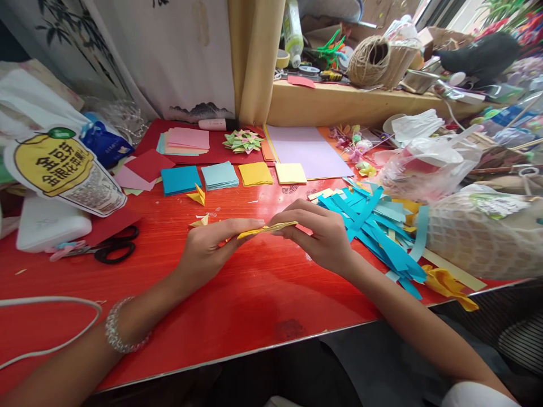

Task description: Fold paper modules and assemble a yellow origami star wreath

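- Possibly prone to snagging if tugged, at the lower left of the frame: white cable, smooth and bent into a loop on the hard, glossy red bench.
- Higher up at the left: scissors with slick, black ring handles.
- In the upper middle, left to right: blue stack, pale blue stack, golden stack and cream stack, all flat paper squares; liable to fan out of line if bumped.
- Left of center: two yellow folded pieces, sharp-pointed and light; easily flattened or swept aside by a careless shift of the left hand, so near the lower one.
- At center, above the bench: folded yellow paper, thin, layered, nearly edge-on; clamped at its left end between left thumb and fingers, pinched at its right end by the right hand. Could crease crookedly under uneven pressure, or tear if pulled apart.
- Right of center: blue strips, narrow, flat, loosely tangled; apt to scatter if brushed.
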### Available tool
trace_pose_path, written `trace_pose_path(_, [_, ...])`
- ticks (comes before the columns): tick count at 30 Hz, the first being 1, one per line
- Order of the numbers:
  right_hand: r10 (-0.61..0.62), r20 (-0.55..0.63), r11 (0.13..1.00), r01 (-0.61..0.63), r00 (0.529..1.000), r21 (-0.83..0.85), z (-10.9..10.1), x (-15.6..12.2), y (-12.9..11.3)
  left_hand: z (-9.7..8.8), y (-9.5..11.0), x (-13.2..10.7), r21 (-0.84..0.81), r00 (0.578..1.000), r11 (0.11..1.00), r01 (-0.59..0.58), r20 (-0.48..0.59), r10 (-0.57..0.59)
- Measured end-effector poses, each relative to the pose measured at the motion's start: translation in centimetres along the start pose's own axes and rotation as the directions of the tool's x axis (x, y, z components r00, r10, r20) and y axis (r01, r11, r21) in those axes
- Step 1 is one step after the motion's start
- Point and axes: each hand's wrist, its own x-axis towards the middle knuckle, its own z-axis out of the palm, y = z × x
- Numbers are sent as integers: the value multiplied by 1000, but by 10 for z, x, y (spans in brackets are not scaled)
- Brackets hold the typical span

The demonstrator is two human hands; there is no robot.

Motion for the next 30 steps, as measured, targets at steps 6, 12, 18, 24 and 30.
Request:
trace_pose_path(6, [-31, -5, 998, 31, 1000, -48, 1, -1, 0, -1, 1, 0, 24, 1000, 1000, -18, -4, 18])
trace_pose_path(12, [-16, 1, 999, 16, 1000, -52, 1, -1, -2, -1, 0, 0, 88, 994, 990, -109, -22, 111])
trace_pose_path(18, [16, 4, 1000, -16, 1000, -2, 1, 0, -2, -2, -2, -2, 230, 970, 945, -230, -18, 241])
trace_pose_path(24, [37, 21, 998, -38, 999, 41, 1, 1, -3, -4, -1, -1, 323, 933, 884, -339, -3, 359])
trace_pose_path(30, [-51, 29, 997, 52, 998, -59, 0, -1, -2, -4, 1, -2, 331, 942, 890, -315, -4, 335])
